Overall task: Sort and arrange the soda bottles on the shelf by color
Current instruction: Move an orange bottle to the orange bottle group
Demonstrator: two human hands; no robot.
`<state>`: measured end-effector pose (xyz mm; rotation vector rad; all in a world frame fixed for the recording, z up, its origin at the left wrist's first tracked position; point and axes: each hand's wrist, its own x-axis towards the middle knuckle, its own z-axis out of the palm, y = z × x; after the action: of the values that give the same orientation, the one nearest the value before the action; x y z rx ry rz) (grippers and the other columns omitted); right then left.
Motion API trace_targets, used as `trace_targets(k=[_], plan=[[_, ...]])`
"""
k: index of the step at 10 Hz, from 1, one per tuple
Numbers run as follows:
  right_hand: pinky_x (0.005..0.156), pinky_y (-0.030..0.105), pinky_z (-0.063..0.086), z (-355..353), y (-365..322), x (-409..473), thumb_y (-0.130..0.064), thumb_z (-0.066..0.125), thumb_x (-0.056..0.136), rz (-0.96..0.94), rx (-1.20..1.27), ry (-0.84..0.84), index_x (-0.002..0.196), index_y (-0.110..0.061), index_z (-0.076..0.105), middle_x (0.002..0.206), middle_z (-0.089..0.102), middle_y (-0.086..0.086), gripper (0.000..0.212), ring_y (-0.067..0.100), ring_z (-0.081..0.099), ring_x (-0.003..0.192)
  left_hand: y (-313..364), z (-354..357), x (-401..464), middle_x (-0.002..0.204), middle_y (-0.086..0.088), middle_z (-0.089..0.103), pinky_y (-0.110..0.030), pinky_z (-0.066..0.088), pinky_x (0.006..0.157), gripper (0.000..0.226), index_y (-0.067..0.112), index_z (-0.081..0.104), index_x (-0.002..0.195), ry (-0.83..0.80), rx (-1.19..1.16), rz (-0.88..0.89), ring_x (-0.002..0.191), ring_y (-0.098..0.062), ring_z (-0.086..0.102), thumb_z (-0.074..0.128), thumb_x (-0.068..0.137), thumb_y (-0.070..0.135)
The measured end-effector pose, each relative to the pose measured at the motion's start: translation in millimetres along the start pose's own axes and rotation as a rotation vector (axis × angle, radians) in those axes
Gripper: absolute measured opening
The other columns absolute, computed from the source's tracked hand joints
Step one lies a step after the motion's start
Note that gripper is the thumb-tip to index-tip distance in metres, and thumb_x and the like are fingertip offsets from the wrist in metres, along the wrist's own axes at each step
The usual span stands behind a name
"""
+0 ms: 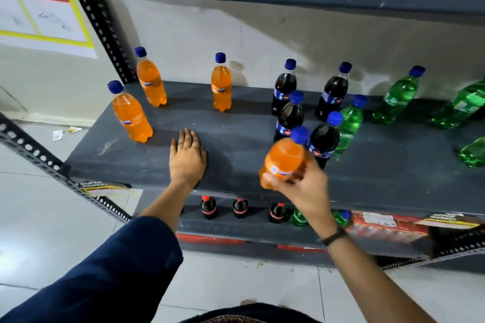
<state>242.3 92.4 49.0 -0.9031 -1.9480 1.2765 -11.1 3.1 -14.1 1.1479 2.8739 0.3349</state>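
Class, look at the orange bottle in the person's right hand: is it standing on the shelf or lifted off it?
Lifted. The right hand grips the orange bottle, tilted, above the shelf.

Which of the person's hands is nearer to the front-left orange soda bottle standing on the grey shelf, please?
Left. The left hand lies flat just right of that orange soda bottle; the right hand is farther right, gripping another orange bottle.

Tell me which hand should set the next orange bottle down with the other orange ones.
Right, probably. The right hand already grips an orange bottle above the shelf. The left hand lies flat and empty on the shelf, nearer the three standing orange bottles, so it could steady them.
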Motion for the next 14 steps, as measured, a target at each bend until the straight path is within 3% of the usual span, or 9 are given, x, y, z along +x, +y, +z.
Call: trace_targets(k=[1, 3, 5, 8, 9, 10, 11, 13, 14], plan=[[0.083, 0.020, 0.052, 57.1, -18.8, 45.0, -0.023, 0.085, 0.064, -0.108, -0.048, -0.126, 0.109, -0.031, 0.051, 0.100, 0.067, -0.005, 0.058, 0.006, 0.064, 0.089, 0.2, -0.5, 0.5, 0.155, -0.021, 0.017, -0.044, 0.008, 0.120, 0.058, -0.004, 0.014, 0.144, 0.007, -0.005, -0.026, 0.145, -0.031, 0.011, 0.028, 0.095, 0.025], [0.095, 0.039, 0.050, 113.8, -25.9, 104.1, -0.020, 0.081, 0.069, -0.106, -0.057, -0.193, 0.120, -0.010, 0.051, 0.117, 0.065, 0.013, 0.060, 0.025, 0.061, 0.107, 2.1, -0.4, 2.3, 0.155, -0.022, 0.017, -0.043, 0.007, 0.120, 0.057, -0.004, 0.014, 0.143, 0.009, -0.029, -0.033, 0.145, -0.031, 0.010, 0.027, 0.094, 0.022], [0.089, 0.028, 0.044, 134.7, -16.2, 121.5, -0.024, 0.078, 0.073, -0.090, -0.113, -0.262, 0.126, -0.010, 0.045, 0.125, 0.061, 0.013, 0.064, 0.028, 0.058, 0.114, 2.3, -0.5, 1.5, 0.154, -0.023, 0.018, -0.043, 0.008, 0.119, 0.056, -0.005, 0.015, 0.143, 0.027, -0.047, -0.028, 0.145, -0.032, 0.012, 0.026, 0.094, 0.021], [0.097, 0.033, 0.046, 126.6, -10.1, 114.0, -0.024, 0.079, 0.072, -0.110, -0.075, -0.298, 0.135, -0.013, 0.037, 0.131, 0.057, 0.011, 0.076, 0.021, 0.055, 0.117, 1.8, -0.7, 0.2, 0.153, -0.023, 0.021, -0.042, 0.010, 0.119, 0.056, -0.004, 0.018, 0.143, 0.052, -0.057, -0.018, 0.144, -0.032, 0.014, 0.029, 0.094, 0.021], [0.100, 0.027, 0.044, 100.3, 1.5, 83.7, -0.027, 0.073, 0.078, -0.161, -0.054, -0.202, 0.139, -0.019, 0.036, 0.136, 0.053, 0.006, 0.071, 0.009, 0.051, 0.118, -0.8, 0.8, 0.9, 0.148, -0.026, 0.032, -0.044, 0.014, 0.118, 0.052, -0.007, 0.030, 0.138, 0.088, -0.095, -0.015, 0.141, -0.036, 0.022, 0.035, 0.093, 0.019], [0.093, 0.024, 0.050, 74.3, 11.7, 50.9, -0.022, 0.065, 0.085, -0.186, -0.036, -0.127, 0.129, -0.023, 0.049, 0.125, 0.059, -0.001, 0.047, 0.005, 0.057, 0.108, -2.3, -0.5, -10.0, 0.132, -0.030, 0.050, -0.049, 0.025, 0.115, 0.042, -0.009, 0.048, 0.124, 0.186, -0.200, -0.055, 0.132, -0.042, 0.036, 0.037, 0.092, 0.016], [0.077, 0.027, 0.056, 23.6, 33.7, -1.3, -0.003, 0.059, 0.085, -0.245, -0.098, 0.006, 0.105, -0.022, 0.063, 0.098, 0.067, 0.001, 0.028, 0.004, 0.065, 0.087, 33.8, -0.6, -57.1, 0.116, -0.025, 0.063, -0.047, 0.036, 0.109, 0.037, -0.006, 0.060, 0.109, 0.324, -0.410, -0.025, 0.124, -0.042, 0.046, 0.036, 0.090, 0.016], [0.063, 0.011, 0.046, -56.8, 60.5, -16.5, 0.011, 0.062, 0.075, -0.146, -0.131, 0.326, 0.089, -0.031, 0.054, 0.080, 0.061, 0.001, 0.045, 0.008, 0.057, 0.070, 118.0, 11.2, -71.9, 0.124, -0.019, 0.062, -0.048, 0.036, 0.110, 0.048, -0.001, 0.057, 0.119, 0.198, -0.352, 0.296, 0.127, -0.038, 0.047, 0.032, 0.087, 0.025], [0.068, 0.017, 0.048, -78.4, 64.6, 4.3, 0.006, 0.063, 0.075, -0.094, -0.031, 0.449, 0.094, -0.035, 0.048, 0.088, 0.060, -0.005, 0.048, 0.005, 0.058, 0.077, 133.8, 11.8, -43.6, 0.137, -0.021, 0.051, -0.048, 0.028, 0.112, 0.054, -0.001, 0.047, 0.130, 0.128, -0.262, 0.242, 0.133, -0.038, 0.039, 0.028, 0.088, 0.026]])
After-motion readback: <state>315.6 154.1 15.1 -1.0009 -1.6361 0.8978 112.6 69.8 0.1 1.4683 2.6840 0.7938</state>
